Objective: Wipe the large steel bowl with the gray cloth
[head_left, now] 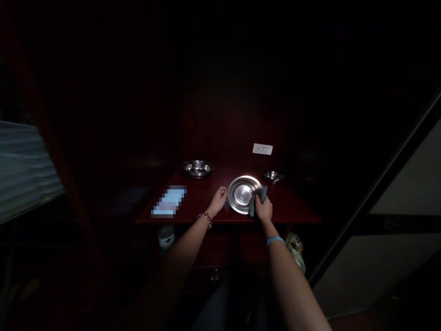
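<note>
A shiny steel plate [243,193] lies on a dark red wooden table [292,207], tilted slightly toward me. My left hand [218,198] is closed on the plate's left rim. My right hand [263,209] grips a grey cloth [259,196] that presses against the plate's right edge. A beaded bracelet is on my left wrist and a light blue band on my right.
A larger steel bowl [197,168] sits at the table's back left, a small steel bowl [273,176] at the back right. A blurred flat item [169,201] lies at the left front. A white socket plate [262,149] is on the back wall. A bottle [166,237] stands below the table.
</note>
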{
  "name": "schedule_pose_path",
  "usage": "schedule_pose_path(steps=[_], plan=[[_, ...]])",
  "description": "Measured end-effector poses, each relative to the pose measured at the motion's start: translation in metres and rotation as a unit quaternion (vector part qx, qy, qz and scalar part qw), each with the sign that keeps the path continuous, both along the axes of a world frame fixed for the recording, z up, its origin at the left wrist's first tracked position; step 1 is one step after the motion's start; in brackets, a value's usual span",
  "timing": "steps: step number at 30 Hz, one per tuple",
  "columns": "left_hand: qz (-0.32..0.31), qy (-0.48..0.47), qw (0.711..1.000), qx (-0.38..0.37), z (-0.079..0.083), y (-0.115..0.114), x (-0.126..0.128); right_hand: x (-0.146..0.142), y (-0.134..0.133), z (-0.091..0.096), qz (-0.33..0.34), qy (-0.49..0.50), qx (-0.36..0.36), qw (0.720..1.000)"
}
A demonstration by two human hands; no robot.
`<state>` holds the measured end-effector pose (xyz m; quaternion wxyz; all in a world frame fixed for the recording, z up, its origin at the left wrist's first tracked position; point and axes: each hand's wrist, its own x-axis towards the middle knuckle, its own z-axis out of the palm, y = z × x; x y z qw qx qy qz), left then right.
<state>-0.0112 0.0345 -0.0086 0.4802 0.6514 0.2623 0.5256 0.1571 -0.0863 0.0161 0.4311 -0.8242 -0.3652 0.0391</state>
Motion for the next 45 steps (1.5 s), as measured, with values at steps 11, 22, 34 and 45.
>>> schedule_pose_path(steps=[11,22,34,45], plan=[[0.015,0.019,1.000,0.011,0.0000,0.0014,-0.0046,-0.0008,-0.0004,-0.0023,0.008,0.002,0.010,1.000],[0.007,0.021,1.000,0.008,0.0050,-0.0041,-0.0048,-0.0008,0.0000,-0.0014,0.015,-0.012,0.002,1.000],[0.002,0.010,1.000,-0.007,0.0018,-0.0016,-0.0036,-0.0002,-0.0003,-0.0008,0.008,-0.024,-0.011,1.000],[0.011,0.010,1.000,-0.021,-0.0024,0.0028,-0.0018,0.0028,0.0028,-0.0063,0.013,-0.033,-0.003,0.999]])
